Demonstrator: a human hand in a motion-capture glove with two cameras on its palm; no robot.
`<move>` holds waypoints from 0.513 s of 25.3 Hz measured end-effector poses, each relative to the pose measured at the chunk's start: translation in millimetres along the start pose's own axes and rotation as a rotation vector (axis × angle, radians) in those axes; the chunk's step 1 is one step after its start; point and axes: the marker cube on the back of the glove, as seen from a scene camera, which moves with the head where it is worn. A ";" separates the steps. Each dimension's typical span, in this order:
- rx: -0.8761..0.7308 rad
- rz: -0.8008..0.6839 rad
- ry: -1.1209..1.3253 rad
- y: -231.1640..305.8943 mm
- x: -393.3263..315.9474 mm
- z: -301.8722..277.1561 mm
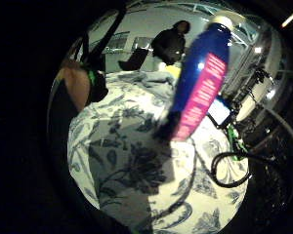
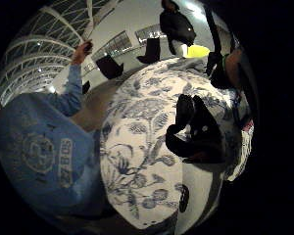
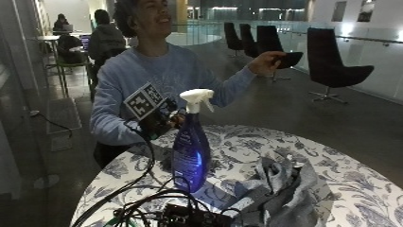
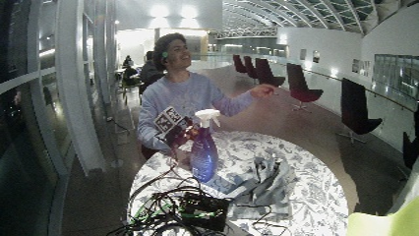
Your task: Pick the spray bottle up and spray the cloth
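Note:
A blue spray bottle (image 3: 191,151) with a white trigger head stands upright on the round floral table (image 3: 353,189). My gloved right hand (image 3: 162,124) hovers just beside the bottle's neck on the person's side, close to it. In the thumb side palm view its fingers (image 2: 196,132) are loosely curled above the tablecloth with nothing in them. The little finger side palm view shows the bottle (image 1: 200,83) whole, from cap to base, a short way off the palm. A crumpled grey cloth (image 3: 283,189) lies on the table beside the bottle, away from the hand.
A black electronics box with a tangle of cables (image 3: 182,215) sits at the table's near edge, in front of the bottle. The person's bare left hand (image 3: 267,59) is raised in the air, off the table. Black chairs (image 3: 334,66) stand behind.

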 end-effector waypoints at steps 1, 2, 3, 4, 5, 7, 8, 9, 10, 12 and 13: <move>-0.014 -0.004 0.001 -1.0 -3.0 0.0; -0.038 -0.011 0.002 -2.7 -7.9 0.0; -0.067 -0.017 0.003 -4.3 -13.1 0.1; -0.097 -0.023 0.005 -5.5 -17.8 0.5; -0.123 -0.027 0.006 -6.3 -21.4 1.2; -0.167 -0.030 0.005 -6.5 -25.9 3.3; -0.185 -0.029 0.002 -6.2 -27.0 4.7; -0.200 -0.025 -0.001 -5.8 -27.6 6.3; -0.211 -0.020 -0.004 -5.3 -27.6 8.0; -0.228 -0.008 -0.007 -3.8 -27.4 11.1; -0.235 -0.004 -0.009 -2.9 -27.4 12.4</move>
